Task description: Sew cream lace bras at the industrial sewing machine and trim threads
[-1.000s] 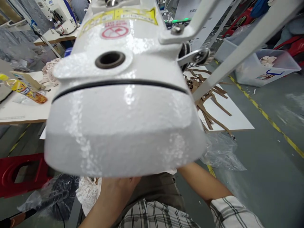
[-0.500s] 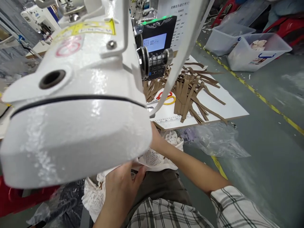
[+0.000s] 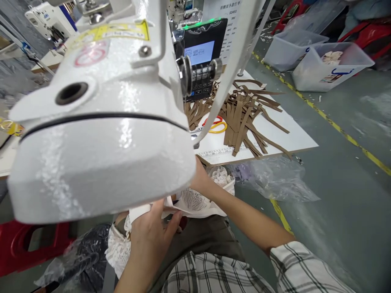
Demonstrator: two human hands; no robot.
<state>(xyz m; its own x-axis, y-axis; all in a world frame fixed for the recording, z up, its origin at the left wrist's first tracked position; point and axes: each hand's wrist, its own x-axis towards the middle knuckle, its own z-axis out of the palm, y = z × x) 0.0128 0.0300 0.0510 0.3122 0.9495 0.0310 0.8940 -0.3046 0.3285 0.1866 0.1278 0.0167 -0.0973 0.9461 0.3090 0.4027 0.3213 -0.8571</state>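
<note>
A white sewing machine head [image 3: 104, 167] fills the left and middle of the view. Below its front edge lies a white lace bra [image 3: 195, 201], one lace part hanging by my left forearm and the rest stretching rightward over my lap. My left hand [image 3: 152, 226] grips the bra's band, thumb on the near edge and fingers reaching up under the machine. My right hand [image 3: 201, 177] reaches in from the right beside the bra. Its fingers are hidden behind the machine head, so their grip does not show.
Brown fabric strips [image 3: 241, 118] and scissors with red and yellow handles [image 3: 217, 127] lie on the white table [image 3: 301, 136]. A lit control panel [image 3: 201, 55] stands behind the machine. Plastic bins [image 3: 317, 75] and a clear plastic bag [image 3: 281, 181] are on the floor; a red stool [image 3: 18, 244] is at left.
My left hand has shifted slightly up and left with the bra's band, and more white band shows above its fingers. The right arm is nearly still. The view has tilted a little.
</note>
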